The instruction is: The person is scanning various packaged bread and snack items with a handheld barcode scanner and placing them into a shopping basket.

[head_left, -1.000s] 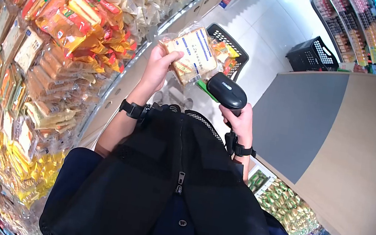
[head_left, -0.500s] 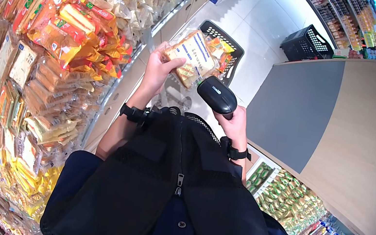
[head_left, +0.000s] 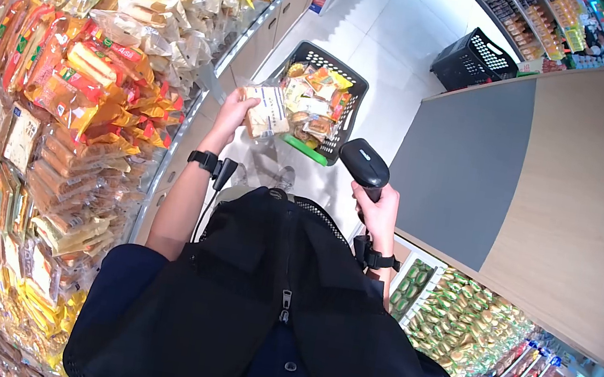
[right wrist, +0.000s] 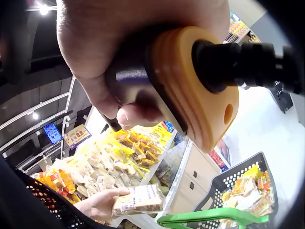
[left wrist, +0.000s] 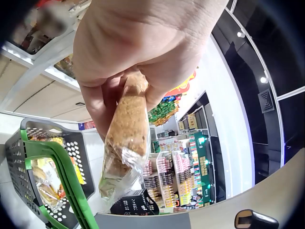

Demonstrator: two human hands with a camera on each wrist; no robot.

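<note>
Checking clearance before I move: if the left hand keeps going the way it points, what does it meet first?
Probably the shopping basket: the left hand holds the bread packet right at its near rim. Depth is unclear.

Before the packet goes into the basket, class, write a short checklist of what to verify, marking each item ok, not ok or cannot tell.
1. Left hand grips the bread packet: ok.
2. Packet is over the shopping basket: not ok, it sits at the basket's near edge.
3. Basket has room: cannot tell, other packets already fill it.
4. Right hand holds the barcode scanner clear of the packet: ok.
5. Packet scanned: cannot tell.
</note>
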